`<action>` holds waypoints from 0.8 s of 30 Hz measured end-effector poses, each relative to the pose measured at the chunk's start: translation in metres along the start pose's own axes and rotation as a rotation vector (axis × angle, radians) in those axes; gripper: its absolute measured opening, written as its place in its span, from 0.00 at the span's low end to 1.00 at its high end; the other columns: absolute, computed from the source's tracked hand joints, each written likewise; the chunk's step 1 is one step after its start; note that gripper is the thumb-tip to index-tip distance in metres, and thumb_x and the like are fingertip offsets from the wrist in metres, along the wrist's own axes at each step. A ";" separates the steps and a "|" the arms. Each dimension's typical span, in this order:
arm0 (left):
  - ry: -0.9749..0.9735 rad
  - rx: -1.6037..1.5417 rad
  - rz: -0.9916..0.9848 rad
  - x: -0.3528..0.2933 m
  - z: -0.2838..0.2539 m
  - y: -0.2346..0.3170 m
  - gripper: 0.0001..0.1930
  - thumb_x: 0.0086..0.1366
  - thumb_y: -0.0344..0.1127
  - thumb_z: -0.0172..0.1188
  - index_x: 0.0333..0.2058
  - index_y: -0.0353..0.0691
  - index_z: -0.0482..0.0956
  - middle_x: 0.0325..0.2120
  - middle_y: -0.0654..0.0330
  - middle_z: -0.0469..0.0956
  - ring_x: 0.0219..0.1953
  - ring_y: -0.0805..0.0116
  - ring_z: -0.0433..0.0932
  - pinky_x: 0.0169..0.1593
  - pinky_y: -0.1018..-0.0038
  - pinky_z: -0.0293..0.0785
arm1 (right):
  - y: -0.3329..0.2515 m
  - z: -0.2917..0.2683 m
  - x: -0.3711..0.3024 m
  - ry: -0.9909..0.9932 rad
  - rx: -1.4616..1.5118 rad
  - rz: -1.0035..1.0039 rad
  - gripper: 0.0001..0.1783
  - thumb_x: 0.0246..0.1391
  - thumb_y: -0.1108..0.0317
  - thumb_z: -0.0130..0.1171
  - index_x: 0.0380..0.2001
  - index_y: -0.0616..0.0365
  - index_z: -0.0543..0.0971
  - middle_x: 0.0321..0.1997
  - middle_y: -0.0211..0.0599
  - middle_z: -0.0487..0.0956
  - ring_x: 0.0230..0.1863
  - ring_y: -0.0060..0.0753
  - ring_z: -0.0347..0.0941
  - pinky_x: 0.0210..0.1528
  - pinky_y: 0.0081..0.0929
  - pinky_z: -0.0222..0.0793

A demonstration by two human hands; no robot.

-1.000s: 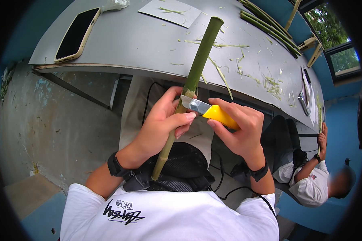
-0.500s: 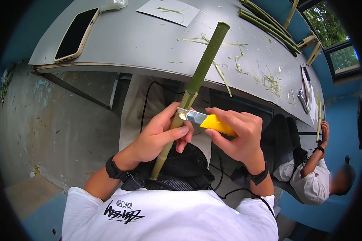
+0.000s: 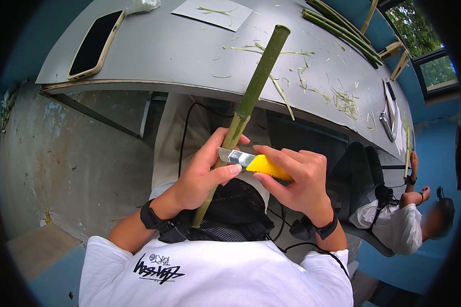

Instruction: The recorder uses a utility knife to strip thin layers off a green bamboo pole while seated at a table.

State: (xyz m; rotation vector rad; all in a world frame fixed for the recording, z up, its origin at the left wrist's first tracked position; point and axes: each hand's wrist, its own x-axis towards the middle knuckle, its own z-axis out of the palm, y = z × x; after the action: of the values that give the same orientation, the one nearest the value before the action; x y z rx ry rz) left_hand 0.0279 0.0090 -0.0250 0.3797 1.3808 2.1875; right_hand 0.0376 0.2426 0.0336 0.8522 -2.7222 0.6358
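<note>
A green bamboo stalk (image 3: 261, 71) slants up from my lap, its far end above the table edge. Below its joint the skin is paler and partly scraped. My left hand (image 3: 202, 169) is wrapped round this lower part, with the thumb in front near the blade. In my right hand (image 3: 297, 179) is a yellow utility knife (image 3: 269, 168), gripped between thumb and fingers. Its metal blade lies across the stalk just above my left thumb. The stalk's lower end rests against a black mesh bag (image 3: 235, 210) on my lap.
The grey table (image 3: 159, 51) holds a phone (image 3: 96, 46), a white sheet (image 3: 212, 13), scattered green shavings (image 3: 346, 105) and several bamboo stalks (image 3: 340, 33). Scissors (image 3: 388, 123) lie at its right end. A person (image 3: 394, 220) sits at the right, holding a thin green strip (image 3: 407, 153).
The knife and my right hand have moved slightly down the stalk and left. The stalk has shifted a little. The person at the right has raised a second hand into view.
</note>
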 end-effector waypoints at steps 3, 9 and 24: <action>0.043 0.073 0.030 -0.001 0.002 -0.001 0.24 0.71 0.37 0.55 0.62 0.37 0.63 0.37 0.65 0.69 0.30 0.81 0.67 0.36 0.82 0.65 | -0.003 0.001 0.000 -0.003 -0.007 0.011 0.24 0.49 0.54 0.76 0.50 0.45 0.86 0.21 0.23 0.77 0.15 0.29 0.69 0.20 0.27 0.63; 0.044 0.226 0.060 -0.003 -0.003 -0.005 0.22 0.77 0.45 0.57 0.57 0.35 0.65 0.37 0.63 0.73 0.35 0.79 0.70 0.39 0.79 0.67 | -0.007 0.001 -0.004 0.014 -0.031 0.047 0.25 0.50 0.52 0.75 0.52 0.43 0.85 0.21 0.23 0.76 0.15 0.29 0.69 0.20 0.27 0.63; 0.014 0.349 0.066 0.002 -0.009 -0.003 0.24 0.77 0.50 0.58 0.52 0.32 0.66 0.25 0.64 0.70 0.28 0.77 0.69 0.32 0.76 0.65 | -0.008 -0.002 -0.001 0.028 -0.128 -0.003 0.28 0.46 0.53 0.77 0.53 0.45 0.87 0.18 0.26 0.72 0.15 0.27 0.62 0.21 0.27 0.58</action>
State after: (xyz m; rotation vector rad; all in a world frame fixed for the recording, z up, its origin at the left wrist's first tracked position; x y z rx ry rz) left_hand 0.0228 0.0043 -0.0319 0.5428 1.7857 1.9994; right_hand 0.0428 0.2381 0.0381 0.8106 -2.7023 0.4627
